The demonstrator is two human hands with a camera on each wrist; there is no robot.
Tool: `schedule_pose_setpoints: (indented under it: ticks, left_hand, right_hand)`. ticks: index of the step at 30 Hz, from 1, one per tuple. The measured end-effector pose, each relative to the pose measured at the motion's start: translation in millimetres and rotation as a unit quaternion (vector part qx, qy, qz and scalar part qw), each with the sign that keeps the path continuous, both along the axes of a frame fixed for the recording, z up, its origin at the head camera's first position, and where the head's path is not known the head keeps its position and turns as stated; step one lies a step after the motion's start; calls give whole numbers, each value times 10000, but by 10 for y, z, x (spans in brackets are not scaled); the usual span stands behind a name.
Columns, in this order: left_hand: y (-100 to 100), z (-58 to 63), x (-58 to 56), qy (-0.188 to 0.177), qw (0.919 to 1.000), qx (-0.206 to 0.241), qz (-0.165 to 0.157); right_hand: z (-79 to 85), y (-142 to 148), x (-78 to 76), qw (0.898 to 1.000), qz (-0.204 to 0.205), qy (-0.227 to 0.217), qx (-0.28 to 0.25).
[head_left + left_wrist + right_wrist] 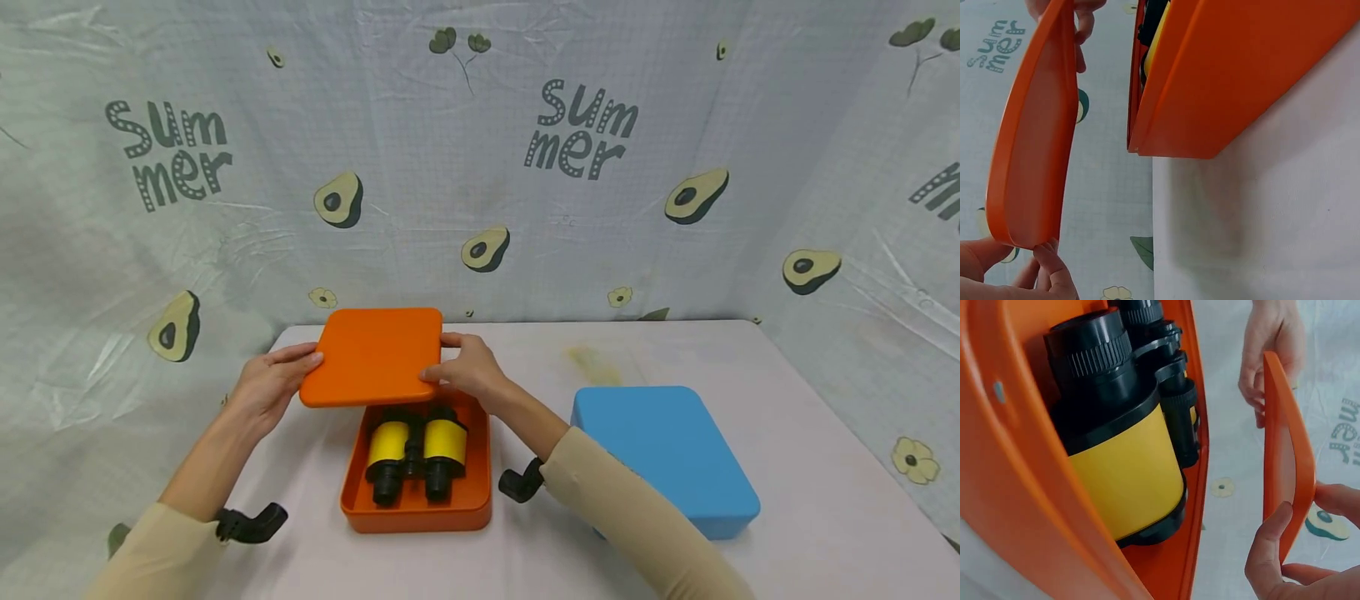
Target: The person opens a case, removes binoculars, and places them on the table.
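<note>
I see L hand [268,383] & R hand [471,367] pinching orange lid [375,354] partly over orange box [420,521]; uneven grip could, I reckon, tip it onto binocs [445,442] inside.

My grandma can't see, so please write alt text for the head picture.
A person's left hand and right hand hold an orange lid above the far end of an open orange box with black-and-yellow binoculars inside. To the right, a blue box sits on the pale table.
</note>
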State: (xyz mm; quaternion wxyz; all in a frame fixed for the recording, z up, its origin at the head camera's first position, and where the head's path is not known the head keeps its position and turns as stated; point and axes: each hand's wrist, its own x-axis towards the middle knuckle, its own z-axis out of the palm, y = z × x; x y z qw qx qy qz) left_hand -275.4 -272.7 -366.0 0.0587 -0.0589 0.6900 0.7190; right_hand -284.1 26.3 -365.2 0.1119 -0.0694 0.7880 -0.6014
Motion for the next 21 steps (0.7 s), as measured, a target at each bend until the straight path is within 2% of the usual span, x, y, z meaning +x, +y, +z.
schedule_pose_setpoints:
  ticks: [4,8,13,21]
  left_hand:
    - [-18,-1,-55,85,9998,-167,-35]
    - [-38,5,-88,54,9990,-318,-303]
    - [-39,-5,-100,51,9977,-314,-603]
    - [-88,-51,-137,132,9963,-357,-766]
  right_hand:
    - [-20,-51,-38,10000,-68,-21,-28]
    - [-13,-95,-68,9999,-113,-17,-69]
    - [-13,-131,-113,9998,-127,114,-39]
    - [-49,-178,-193,9983,-458,317,166]
